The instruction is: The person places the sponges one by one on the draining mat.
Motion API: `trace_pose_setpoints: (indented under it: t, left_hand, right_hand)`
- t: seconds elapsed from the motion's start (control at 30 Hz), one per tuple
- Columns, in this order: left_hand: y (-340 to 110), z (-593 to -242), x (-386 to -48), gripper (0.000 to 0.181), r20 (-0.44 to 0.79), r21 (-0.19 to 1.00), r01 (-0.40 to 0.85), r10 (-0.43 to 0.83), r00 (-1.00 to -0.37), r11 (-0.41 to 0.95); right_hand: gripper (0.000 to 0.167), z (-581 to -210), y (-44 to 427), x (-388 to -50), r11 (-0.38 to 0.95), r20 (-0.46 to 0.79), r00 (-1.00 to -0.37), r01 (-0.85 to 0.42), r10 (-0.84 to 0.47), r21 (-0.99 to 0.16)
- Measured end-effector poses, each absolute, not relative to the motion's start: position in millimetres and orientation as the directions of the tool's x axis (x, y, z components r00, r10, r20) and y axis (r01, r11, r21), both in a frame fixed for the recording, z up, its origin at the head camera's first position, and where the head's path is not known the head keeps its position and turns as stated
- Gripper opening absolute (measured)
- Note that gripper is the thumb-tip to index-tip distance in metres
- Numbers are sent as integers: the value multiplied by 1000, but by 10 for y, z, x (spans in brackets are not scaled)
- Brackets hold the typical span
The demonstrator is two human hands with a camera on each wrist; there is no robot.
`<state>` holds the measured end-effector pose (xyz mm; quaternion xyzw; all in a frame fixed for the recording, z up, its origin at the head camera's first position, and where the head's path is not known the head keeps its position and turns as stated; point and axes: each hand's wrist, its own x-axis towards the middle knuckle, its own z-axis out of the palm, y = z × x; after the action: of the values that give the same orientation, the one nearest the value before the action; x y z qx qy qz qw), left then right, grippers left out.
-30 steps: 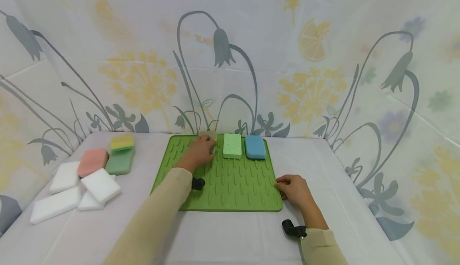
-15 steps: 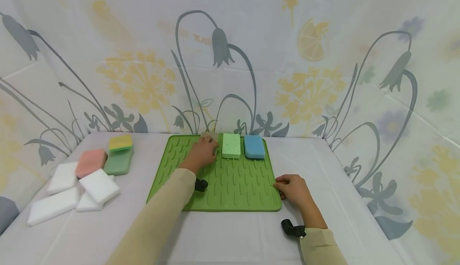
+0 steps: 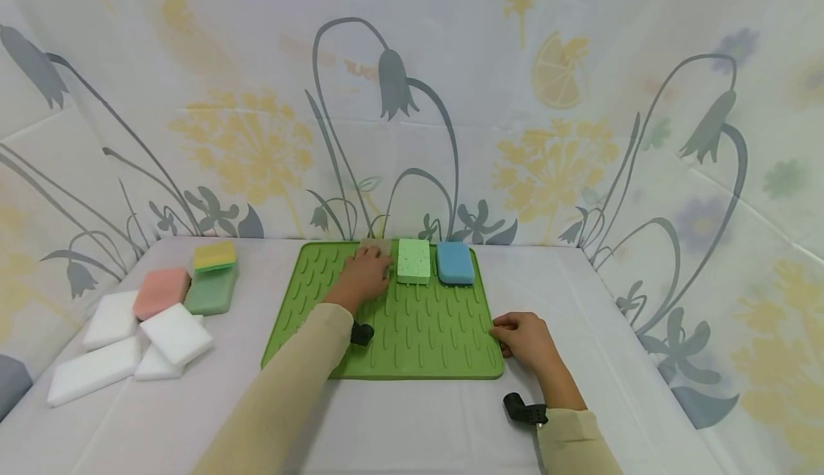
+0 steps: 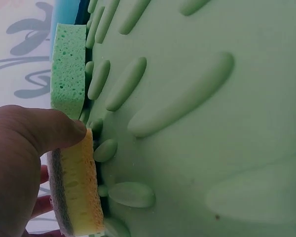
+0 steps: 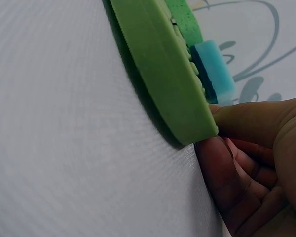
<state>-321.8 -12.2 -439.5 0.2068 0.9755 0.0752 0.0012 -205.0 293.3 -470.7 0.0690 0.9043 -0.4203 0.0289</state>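
A green ribbed rubber mat lies on the table. Near its far edge my left hand grips a sponge with a greyish-brown scouring side and a yellow body; the thumb presses one side, and the fingers reach behind. In the head view the hand hides most of this sponge. Just right of it sits a light green porous sponge, then a blue sponge with a dark underside. My right hand pinches the mat's right edge, thumb above and a finger below.
On the left of the table lie several white sponges, a pink sponge, and a yellow-and-green sponge on a dull green one. A flower-patterned cloth rises behind the table.
My left hand has shifted slightly right with the sponge, closer to the light green one. My right hand stays at the mat's edge.
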Motion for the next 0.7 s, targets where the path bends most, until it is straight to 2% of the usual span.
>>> trace_pose_setpoints:
  t: [0.2, 0.7]
  left_hand:
    - [-136, -4412, -3218, 42, 28, 141, 401, 401, -916, 905]
    - [-217, -4407, -3178, 56, 79, 218, 424, 417, -905, 879]
  right_hand:
    - [28, -4703, 2927, -2051, 637, -116, -989, 149, 94, -756]
    - [29, -4694, 2932, -2047, 644, -126, -987, 158, 96, -749]
